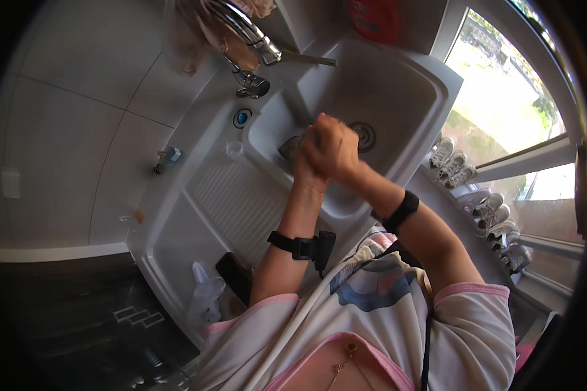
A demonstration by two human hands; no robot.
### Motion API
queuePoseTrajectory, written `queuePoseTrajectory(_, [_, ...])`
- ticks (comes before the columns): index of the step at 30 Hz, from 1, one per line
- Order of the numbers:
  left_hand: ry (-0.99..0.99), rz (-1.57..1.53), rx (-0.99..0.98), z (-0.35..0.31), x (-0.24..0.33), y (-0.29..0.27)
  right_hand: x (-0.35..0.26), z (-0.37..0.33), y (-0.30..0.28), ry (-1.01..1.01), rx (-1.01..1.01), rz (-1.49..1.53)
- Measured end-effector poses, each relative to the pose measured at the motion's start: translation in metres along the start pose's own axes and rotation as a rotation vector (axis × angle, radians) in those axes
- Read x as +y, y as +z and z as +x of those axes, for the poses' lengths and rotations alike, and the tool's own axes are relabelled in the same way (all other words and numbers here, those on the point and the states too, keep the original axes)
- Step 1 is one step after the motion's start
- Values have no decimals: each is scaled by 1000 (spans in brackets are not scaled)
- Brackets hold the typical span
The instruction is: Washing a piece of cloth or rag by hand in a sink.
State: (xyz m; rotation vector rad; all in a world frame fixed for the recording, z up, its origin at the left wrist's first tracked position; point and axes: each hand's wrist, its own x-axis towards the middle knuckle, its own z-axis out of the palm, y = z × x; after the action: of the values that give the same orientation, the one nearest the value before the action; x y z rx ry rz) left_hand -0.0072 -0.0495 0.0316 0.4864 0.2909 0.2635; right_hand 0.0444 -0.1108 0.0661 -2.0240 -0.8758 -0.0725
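Observation:
My two hands are pressed together above the divider of a grey double-bowl sink (430,72). The right hand (340,148) lies over the left with its fingers curled round it. Most of my left hand (306,163) is hidden beneath, and its fingers cannot be made out; the hands are slightly blurred. Nothing else shows between the palms. Below the right hand is the large bowl's drain (363,135). The chrome tap (262,48) hangs at the upper left, with its lever (253,87) beside it; no water stream is visible.
A ribbed drainboard (231,195) extends toward the lower left, holding a dark phone-like object (236,275) and a clear plastic bag (205,294). A red container (373,19) stands behind the bowl. Several shoes (461,174) line the window ledge. A small wall valve (169,158) is at left.

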Motion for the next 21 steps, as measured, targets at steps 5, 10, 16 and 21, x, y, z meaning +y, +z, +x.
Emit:
queuePoseTrajectory(5, [-49, -118, 61, -11, -11, -2, 20, 8, 8, 205, 159, -5])
queuePoseTrajectory(10, [-64, -17, -12, -20, 11, -1, -50, -50, -7, -262, -56, -80])
queuePoseTrajectory(16, [11, -214, -15, -20, -5, -8, -20, 24, -4, 205, -100, 115])
queuePoseTrajectory(21, [26, -300, 159, -27, 5, 34, -5, 4, -3, 116, -56, 73])
